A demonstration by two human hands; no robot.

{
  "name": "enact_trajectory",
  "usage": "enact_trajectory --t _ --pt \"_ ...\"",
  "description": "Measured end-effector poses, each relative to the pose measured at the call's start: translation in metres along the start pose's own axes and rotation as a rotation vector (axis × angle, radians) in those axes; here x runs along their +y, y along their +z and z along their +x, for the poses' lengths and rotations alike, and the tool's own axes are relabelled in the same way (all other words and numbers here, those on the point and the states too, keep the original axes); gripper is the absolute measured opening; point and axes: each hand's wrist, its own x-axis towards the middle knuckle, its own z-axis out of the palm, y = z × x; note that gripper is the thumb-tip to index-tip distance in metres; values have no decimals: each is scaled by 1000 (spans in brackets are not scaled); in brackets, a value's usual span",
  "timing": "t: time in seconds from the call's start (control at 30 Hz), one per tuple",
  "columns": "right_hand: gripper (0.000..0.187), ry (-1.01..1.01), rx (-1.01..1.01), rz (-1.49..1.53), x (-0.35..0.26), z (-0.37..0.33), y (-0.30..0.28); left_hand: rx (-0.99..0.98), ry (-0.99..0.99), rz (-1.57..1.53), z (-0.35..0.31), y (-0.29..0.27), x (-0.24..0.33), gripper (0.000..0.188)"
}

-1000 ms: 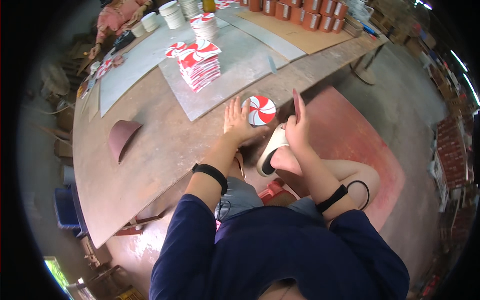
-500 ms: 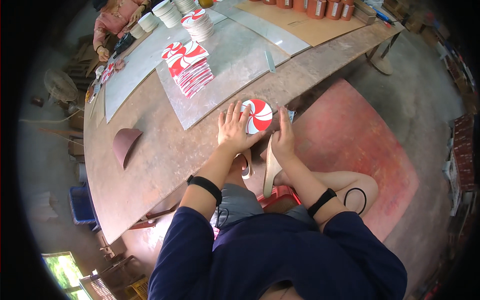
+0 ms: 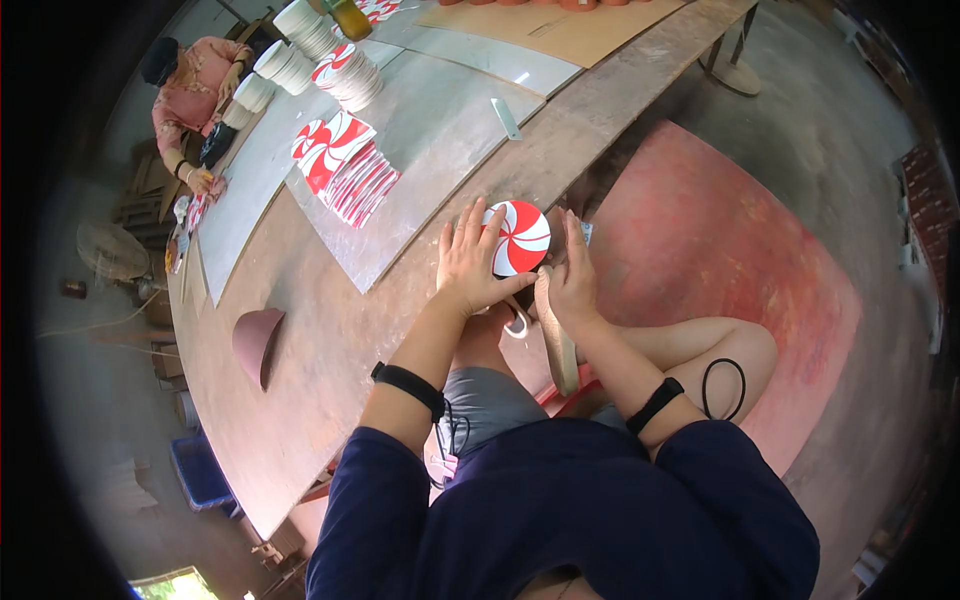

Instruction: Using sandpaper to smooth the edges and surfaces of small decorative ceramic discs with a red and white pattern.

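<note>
A round disc (image 3: 521, 238) with a red and white swirl lies at the near edge of the table. My left hand (image 3: 470, 256) rests flat with fingers spread over the disc's left side, its thumb along the lower edge. My right hand (image 3: 573, 275) is held upright at the disc's right, fingers stretched out and thumb by its lower right rim. Whether the right thumb touches the rim I cannot tell. Farther up the table lie a pile of red and white swirl sheets (image 3: 352, 180) and a stack of round pieces topped with a swirl (image 3: 348, 80).
A pinkish-brown curved piece (image 3: 257, 345) lies on the table (image 3: 330, 335) at left. White round stacks (image 3: 285, 66), an amber bottle (image 3: 350, 18) and a small flat metal strip (image 3: 505, 118) are farther off. A co-worker (image 3: 195, 95) sits at the far left. A red board (image 3: 720, 270) is at right.
The whole view has shifted and turned a little, so the far stacks sit lower and more to the left. Both hands keep about the same place around the disc.
</note>
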Motion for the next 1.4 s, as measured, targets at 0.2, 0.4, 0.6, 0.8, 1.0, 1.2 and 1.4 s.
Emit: enact_trajectory --t 0.2,0.4,0.6,0.8,1.0,1.2,1.4 --pt "58 -251 66 -101 -2 0 9 -45 -6 102 0 3 -1 90" --pt "55 -314 4 -192 11 1 16 -63 11 81 2 -3 2 89" --pt "66 138 -25 -25 12 -3 1 -63 7 92 -1 4 -4 86" --pt "66 12 -89 -23 51 -25 15 -52 17 89 4 2 -1 89" --pt "63 -142 -1 -7 1 -1 6 -26 8 96 -1 2 -1 91" --pt "65 102 -6 -12 15 -11 2 -67 21 118 -4 11 -5 89" --pt "65 -21 -68 -43 22 -10 16 -54 32 134 2 8 -3 90"
